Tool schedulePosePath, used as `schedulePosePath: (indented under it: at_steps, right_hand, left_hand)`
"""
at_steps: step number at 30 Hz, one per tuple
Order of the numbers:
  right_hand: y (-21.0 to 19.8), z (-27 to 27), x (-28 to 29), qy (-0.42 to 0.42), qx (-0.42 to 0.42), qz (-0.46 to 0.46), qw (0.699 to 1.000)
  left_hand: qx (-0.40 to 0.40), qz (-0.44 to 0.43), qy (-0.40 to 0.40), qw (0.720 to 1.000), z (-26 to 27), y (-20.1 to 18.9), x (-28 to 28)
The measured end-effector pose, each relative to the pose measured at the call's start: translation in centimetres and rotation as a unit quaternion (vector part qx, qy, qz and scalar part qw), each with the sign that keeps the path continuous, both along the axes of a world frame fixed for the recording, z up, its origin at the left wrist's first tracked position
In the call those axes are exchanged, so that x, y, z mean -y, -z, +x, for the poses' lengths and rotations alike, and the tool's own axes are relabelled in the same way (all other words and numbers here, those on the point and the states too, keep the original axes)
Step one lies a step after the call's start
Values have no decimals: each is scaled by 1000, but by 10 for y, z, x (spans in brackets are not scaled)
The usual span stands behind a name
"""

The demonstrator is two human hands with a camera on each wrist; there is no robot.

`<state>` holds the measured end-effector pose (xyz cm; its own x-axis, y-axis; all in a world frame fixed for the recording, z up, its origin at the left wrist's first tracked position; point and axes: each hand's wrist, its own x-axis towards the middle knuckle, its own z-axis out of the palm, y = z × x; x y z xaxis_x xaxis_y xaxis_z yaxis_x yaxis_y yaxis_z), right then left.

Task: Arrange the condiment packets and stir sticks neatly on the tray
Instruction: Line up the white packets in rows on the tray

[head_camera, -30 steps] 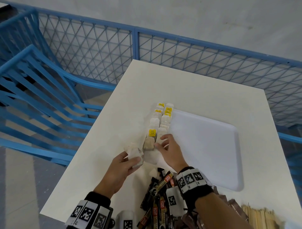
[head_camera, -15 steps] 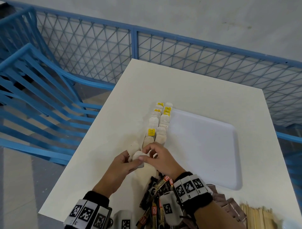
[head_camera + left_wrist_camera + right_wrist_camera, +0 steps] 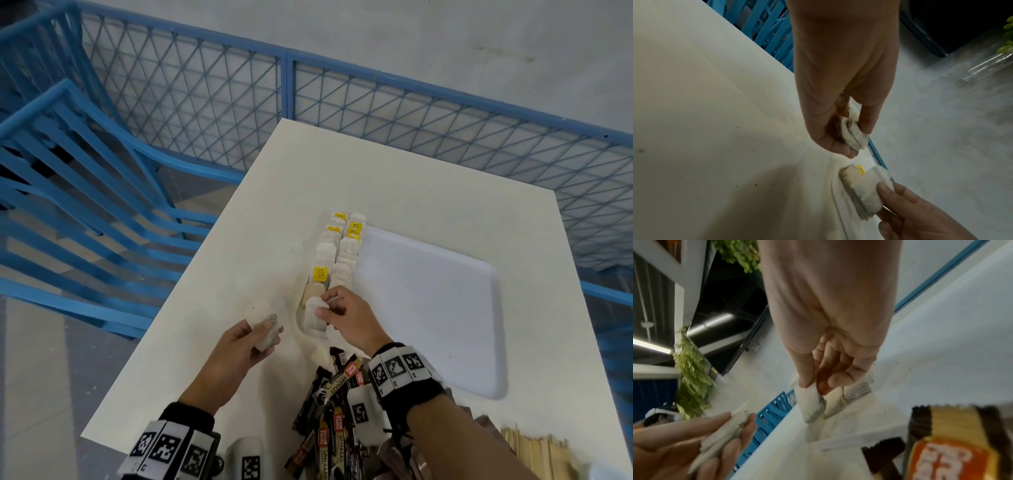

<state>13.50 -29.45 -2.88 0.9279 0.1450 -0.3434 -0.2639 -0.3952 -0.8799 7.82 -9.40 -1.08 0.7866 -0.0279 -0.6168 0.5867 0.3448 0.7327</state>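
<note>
At the tray's (image 3: 428, 308) near-left corner, I see my right hand (image 3: 349, 318) pinching one white tea bag (image 3: 313, 317) while my left hand (image 3: 236, 353) grips a small stack of tea bags (image 3: 263, 329).

The right hand (image 3: 346, 318) is over the near left corner of the tray (image 3: 445, 308), pinching a tea bag (image 3: 313, 317). Just beyond its fingers, two rows of tea bags (image 3: 334, 255) run away along the tray's left edge. To its left, apart from it, the left hand (image 3: 236, 353) holds a few tea bags (image 3: 262, 323) above the table (image 3: 411, 185). Behind the right wrist lies a heap of packets (image 3: 329, 425); to the right of that forearm, at the table's near edge, lie stir sticks (image 3: 541, 455).
</note>
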Motion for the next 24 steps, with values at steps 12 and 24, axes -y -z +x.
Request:
schedulePosePath:
  at_steps: [12, 24]
  right_hand:
    - [5, 23, -18, -14, 42, -113, 993]
    - [0, 17, -21, 18, 143, -150, 978]
  left_hand:
    - [-13, -15, -23, 1000, -4, 5, -9]
    - [1, -46, -23, 999, 3, 2, 3]
